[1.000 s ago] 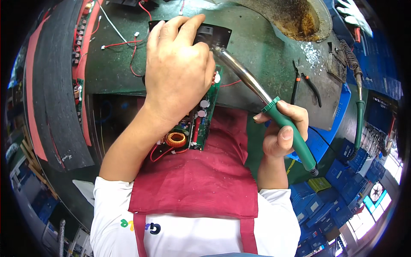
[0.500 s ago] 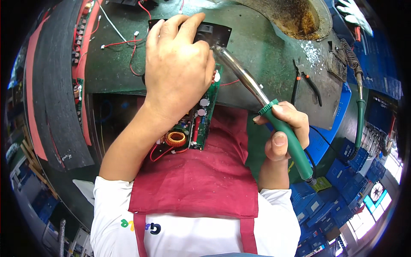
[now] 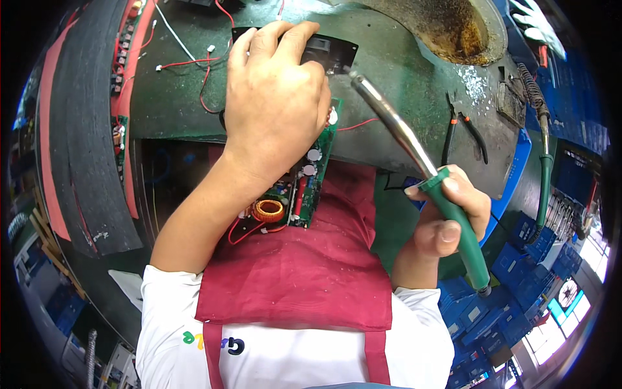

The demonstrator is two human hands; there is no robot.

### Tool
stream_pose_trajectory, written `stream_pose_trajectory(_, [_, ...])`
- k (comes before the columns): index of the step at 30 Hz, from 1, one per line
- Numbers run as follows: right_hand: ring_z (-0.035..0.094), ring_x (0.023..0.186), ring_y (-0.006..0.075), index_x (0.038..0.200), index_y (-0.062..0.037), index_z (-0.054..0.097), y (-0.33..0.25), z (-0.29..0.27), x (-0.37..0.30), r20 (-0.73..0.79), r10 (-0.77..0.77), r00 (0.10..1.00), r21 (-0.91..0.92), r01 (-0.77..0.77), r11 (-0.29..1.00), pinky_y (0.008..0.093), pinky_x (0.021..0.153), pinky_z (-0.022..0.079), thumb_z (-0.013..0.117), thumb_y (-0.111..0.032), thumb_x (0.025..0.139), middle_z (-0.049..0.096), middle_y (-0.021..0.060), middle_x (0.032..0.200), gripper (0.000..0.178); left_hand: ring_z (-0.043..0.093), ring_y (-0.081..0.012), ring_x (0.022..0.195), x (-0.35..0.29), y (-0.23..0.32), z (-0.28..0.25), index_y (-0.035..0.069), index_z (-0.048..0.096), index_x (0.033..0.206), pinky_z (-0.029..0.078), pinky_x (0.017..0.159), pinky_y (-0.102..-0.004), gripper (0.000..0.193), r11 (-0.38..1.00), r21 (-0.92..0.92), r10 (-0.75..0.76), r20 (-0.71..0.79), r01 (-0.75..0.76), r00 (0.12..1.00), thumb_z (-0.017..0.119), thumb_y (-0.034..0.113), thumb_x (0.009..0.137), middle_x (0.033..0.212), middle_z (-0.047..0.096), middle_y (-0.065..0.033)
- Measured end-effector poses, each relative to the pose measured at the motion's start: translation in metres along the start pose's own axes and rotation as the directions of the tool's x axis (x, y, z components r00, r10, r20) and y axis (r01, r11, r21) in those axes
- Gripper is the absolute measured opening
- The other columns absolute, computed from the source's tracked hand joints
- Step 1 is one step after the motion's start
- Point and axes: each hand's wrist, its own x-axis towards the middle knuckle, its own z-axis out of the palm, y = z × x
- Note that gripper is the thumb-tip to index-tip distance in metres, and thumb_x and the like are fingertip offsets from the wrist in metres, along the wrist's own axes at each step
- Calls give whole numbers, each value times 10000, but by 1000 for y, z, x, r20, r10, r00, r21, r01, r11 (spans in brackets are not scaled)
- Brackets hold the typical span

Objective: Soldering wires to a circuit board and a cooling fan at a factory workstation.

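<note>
My right hand [image 3: 453,211] is closed round the green handle of a soldering iron [image 3: 395,123]. The iron slants up and to the left, its tip a little apart from the right end of a black panel [image 3: 337,53]. Over that panel lies my left hand [image 3: 275,97], fingers bent across its upper edge and gripping it; the thumb side is partly hidden. Below this hand a green circuit board [image 3: 314,175] reaches down to my apron, with a copper-wound coil [image 3: 267,210], round capacitors and red wires. My left wrist covers part of the board.
Cutters with orange-black handles [image 3: 461,129] lie at the right near white crumbs [image 3: 475,83]. A second soldering iron [image 3: 544,175] rests farther right. A stained metal hood [image 3: 447,26] stands at the back. Left runs a black belt [image 3: 84,129] with boards beside it; loose red wires [image 3: 188,65] lie nearby.
The soldering iron has drawn back to the right, its tip coming away from the panel. My left hand, the panel and the board have shifted slightly right.
</note>
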Motion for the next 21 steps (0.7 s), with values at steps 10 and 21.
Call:
stream_pose_trajectory(10, [804,1026,360,1338,37,592,40,39,42,132,27,991,-49,-20,999,426,914,663,636,-60,1094,748,314,1232,266,611,-313,1293,1,1,-1,26,802,773,420,1152,-512,162,1000,12,-7,10,7,1000,757,174,820,1317,742,-118])
stream_pose_trajectory(21, [699,912,369,1125,-95,683,67,85,87,82,-22,996,-359,50,932,447,785,563,754,8,933,698,146,1001,229,603,-351,1306,0,3,-4,-10,776,820,455,1124,-529,166,1000,-5,-22,44,22,999,796,152,852,1382,704,-115])
